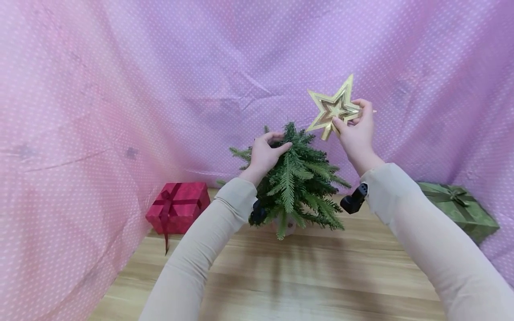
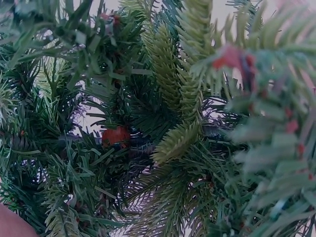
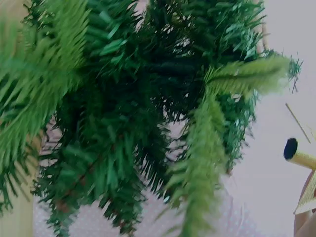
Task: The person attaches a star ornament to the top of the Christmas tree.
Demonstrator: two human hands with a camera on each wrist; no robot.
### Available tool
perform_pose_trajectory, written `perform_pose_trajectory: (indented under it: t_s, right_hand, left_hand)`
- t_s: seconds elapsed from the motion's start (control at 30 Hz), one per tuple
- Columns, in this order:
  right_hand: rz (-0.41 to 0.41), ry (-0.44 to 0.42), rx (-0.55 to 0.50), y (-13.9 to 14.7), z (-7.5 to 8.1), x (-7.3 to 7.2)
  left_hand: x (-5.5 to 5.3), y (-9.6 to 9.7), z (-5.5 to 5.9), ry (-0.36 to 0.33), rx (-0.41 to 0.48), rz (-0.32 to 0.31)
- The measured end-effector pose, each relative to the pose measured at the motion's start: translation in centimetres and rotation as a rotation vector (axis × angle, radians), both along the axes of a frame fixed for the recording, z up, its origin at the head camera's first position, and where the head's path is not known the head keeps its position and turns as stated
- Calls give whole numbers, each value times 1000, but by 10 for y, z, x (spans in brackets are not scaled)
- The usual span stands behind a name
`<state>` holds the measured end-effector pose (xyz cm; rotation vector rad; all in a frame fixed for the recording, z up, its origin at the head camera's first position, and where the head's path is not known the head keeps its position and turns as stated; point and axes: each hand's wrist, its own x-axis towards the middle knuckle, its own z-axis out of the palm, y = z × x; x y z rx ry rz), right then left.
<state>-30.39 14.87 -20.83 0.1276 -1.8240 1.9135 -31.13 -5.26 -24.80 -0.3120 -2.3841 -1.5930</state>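
A small green Christmas tree (image 1: 303,178) stands upright on a wooden table. My left hand (image 1: 267,152) grips the tree close to its top, thumb in front and fingers partly lost among the needles. Higher up and to the right, my right hand (image 1: 358,133) pinches a gold star tree topper (image 1: 331,107) by one side. The topper tilts, and its short tube points down toward the treetop without touching it. In the right wrist view the tube's dark open end (image 3: 291,148) shows at the right. Branches (image 2: 168,98) fill the left wrist view.
A red gift box (image 1: 180,209) with a ribbon sits left of the tree, and a green gift box (image 1: 462,207) is at the right, partly behind my right sleeve. Pink dotted cloth (image 1: 180,67) hangs behind the wooden table (image 1: 313,285).
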Motion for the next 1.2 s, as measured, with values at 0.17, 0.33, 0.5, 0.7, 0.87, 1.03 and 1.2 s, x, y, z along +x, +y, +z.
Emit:
perform_pose_trajectory:
  t_s: [0.17, 0.33, 0.5, 0.7, 0.87, 1.03, 1.2]
  right_hand:
    - [-17, -9, 15, -8, 6, -1]
    - [-8, 0, -14, -14, 10, -1]
    - [-3, 6, -37, -17, 14, -2]
    - [0, 10, -92, -21, 19, -5]
    - [-5, 9, -110, -27, 24, -7]
    - [-10, 11, -103, -32, 27, -9]
    - [-17, 11, -96, -38, 28, -10]
  left_hand:
    - [-1, 1, -1, 5, 4, 0]
    - [-1, 1, -1, 14, 5, -3]
    - [-1, 1, -2, 17, 15, -7]
    - [-1, 1, -2, 19, 17, -4]
    - [-1, 1, -1, 23, 21, -6]
    - [0, 2, 0, 26, 20, -6]
    - [0, 1, -1, 31, 24, -10]
